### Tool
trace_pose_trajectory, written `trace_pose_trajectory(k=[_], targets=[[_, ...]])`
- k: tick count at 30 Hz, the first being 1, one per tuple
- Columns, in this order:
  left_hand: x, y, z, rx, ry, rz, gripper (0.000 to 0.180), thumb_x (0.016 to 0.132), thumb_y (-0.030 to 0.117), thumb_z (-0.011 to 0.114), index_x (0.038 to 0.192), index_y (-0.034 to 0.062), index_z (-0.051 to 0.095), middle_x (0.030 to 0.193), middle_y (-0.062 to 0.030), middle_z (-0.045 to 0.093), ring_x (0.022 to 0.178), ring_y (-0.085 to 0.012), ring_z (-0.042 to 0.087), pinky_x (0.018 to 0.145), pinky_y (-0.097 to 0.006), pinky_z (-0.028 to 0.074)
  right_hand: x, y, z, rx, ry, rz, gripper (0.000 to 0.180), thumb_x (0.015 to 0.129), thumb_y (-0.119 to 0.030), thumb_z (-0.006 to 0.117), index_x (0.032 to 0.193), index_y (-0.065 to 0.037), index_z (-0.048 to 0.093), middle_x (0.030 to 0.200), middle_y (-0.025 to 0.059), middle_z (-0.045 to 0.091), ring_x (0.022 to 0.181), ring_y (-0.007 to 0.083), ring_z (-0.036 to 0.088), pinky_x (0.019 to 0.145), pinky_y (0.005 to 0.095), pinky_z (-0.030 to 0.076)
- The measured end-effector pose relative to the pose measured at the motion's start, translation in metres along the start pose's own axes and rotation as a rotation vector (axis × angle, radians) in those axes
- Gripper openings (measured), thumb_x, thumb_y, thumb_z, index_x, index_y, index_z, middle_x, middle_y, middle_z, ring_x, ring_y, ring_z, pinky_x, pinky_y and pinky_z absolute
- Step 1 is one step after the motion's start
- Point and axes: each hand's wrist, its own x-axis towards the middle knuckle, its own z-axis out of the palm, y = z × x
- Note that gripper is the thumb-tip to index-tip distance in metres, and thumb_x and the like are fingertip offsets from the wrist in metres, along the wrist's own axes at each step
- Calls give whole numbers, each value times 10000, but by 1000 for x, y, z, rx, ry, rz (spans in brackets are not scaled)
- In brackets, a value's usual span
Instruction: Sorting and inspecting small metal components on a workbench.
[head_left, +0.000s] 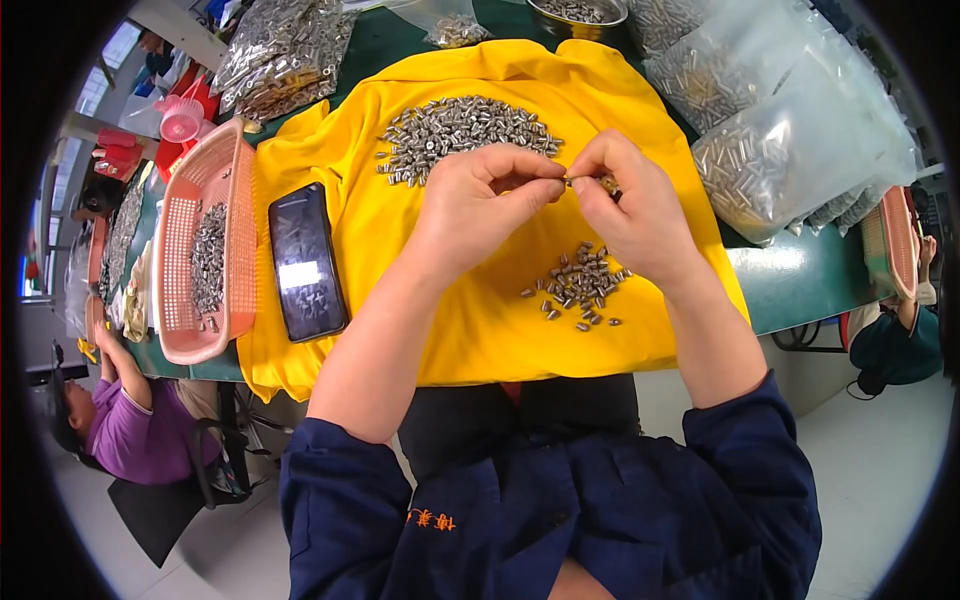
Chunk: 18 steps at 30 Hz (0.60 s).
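Note:
My left hand [485, 205] and my right hand [632, 205] meet fingertip to fingertip above the yellow cloth [460, 335]. Both are closed in a pinch, with a tiny metal part [568, 181] between them, mostly covered by the fingers. Some small brass-coloured pieces [610, 186] show inside the curled fingers of my right hand. Beyond my left hand spreads a large heap of small silvery metal cylinders [455, 130]. A smaller pile of similar metal cylinders [582, 282] lies below my right hand, nearer to me.
A pink basket [247, 230] holding metal parts and a black phone [305, 262] are on the left. Clear bags of metal parts [755, 165] crowd the right, another bag [285, 55] the far left. A metal bowl [580, 22] stands at the back. Other people sit at both sides.

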Motion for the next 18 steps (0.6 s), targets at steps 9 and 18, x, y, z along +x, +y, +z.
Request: trace_pose_trajectory(k=[9, 18], targets=[[0, 6, 0, 181, 6, -4, 129, 727, 10, 618, 853, -15, 604, 794, -50, 618, 728, -87, 574, 673, -198, 466, -2, 0, 4, 7, 35, 20, 61, 732, -36, 483, 786, -22, 457, 666, 83, 512, 583, 185, 494, 548, 272, 400], [-3, 8, 1, 112, 17, -9, 132, 728, 5, 612, 858, -13, 601, 788, -46, 617, 734, -89, 577, 676, -199, 462, -1, 1, 1, 77, 36, -33, 54, 733, -29, 478, 783, -22, 459, 663, 73, 506, 571, 163, 475, 543, 260, 396]])
